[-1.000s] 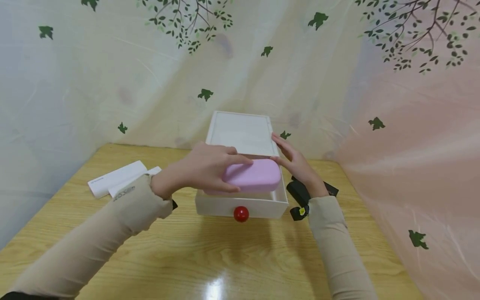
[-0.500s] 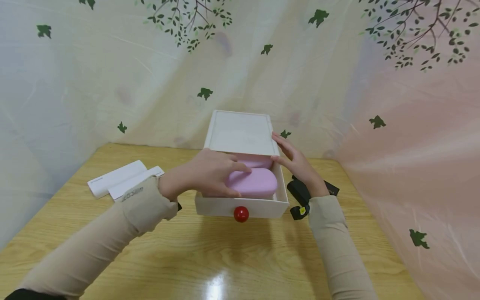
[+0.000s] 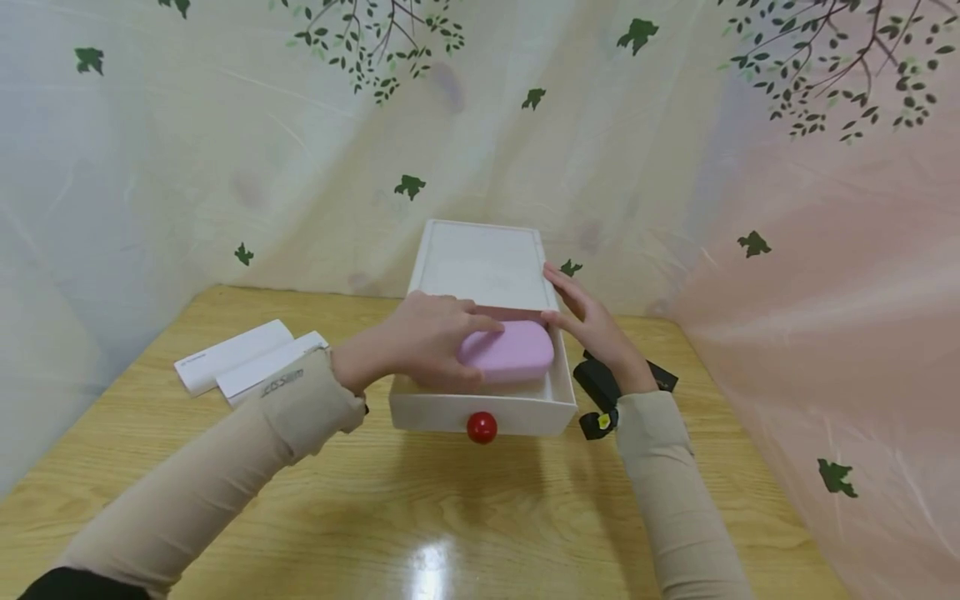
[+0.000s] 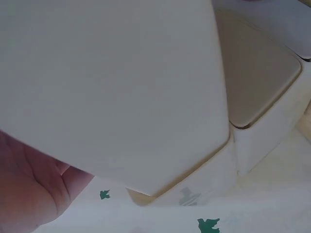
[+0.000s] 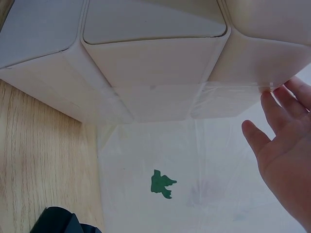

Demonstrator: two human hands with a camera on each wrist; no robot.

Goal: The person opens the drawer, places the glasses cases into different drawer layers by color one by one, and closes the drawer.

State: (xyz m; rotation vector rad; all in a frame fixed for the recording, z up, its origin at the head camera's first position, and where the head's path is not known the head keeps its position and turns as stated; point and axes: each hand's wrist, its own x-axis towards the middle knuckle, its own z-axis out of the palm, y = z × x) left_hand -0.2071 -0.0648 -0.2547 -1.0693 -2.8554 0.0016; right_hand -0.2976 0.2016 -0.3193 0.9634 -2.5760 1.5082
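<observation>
Lilac case (image 3: 517, 350), long axis left to right, pinched by left hand (image 3: 423, 340); right hand (image 3: 596, 335), fingers uncurled.

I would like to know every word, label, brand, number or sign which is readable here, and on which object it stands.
No text can be read with certainty.
Left sleeve: dark lettering near the cuff, too blurred.
Long white box: small print near its left end, too small.
Flat black item at right: faint light mark, too small.
Yellow mark on black object: meaning unclear.
</observation>
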